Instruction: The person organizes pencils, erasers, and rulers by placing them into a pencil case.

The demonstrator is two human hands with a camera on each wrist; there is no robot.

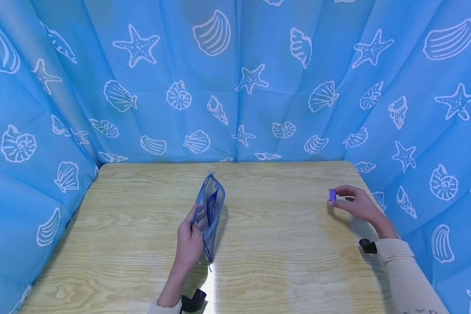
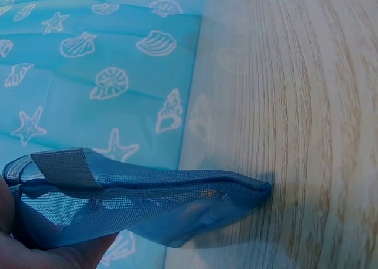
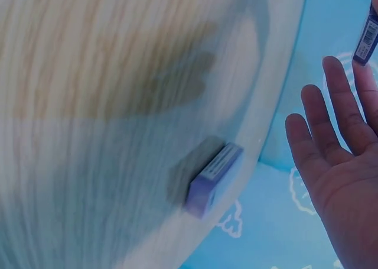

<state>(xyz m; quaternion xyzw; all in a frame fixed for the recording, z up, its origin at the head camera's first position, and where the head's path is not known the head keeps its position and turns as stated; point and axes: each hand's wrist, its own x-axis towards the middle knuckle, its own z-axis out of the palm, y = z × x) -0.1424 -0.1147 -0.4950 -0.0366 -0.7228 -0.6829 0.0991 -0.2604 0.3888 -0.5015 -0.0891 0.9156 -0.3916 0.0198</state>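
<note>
My left hand (image 1: 190,237) grips a blue mesh zip pouch (image 1: 216,231) by its side, fingers and thumb at its open mouth. Inside the pouch lies something dark blue and purple (image 1: 211,209), partly hidden by the mesh. In the left wrist view, the pouch (image 2: 147,198) stretches out from the thumb and fingers at the lower left. Over at the right, my right hand (image 1: 359,203) pinches a small purple box (image 1: 332,195) at its fingertips. A barcode shows on this pinched box (image 3: 367,41) in the right wrist view. A second purple box (image 3: 214,180) rests on the table below that hand.
The wooden table (image 1: 274,244) fills the lower part of the head view. Blue curtains (image 1: 259,109) with white shells and starfish hang behind it and along both sides. Black wrist straps (image 1: 194,301) show at both cuffs.
</note>
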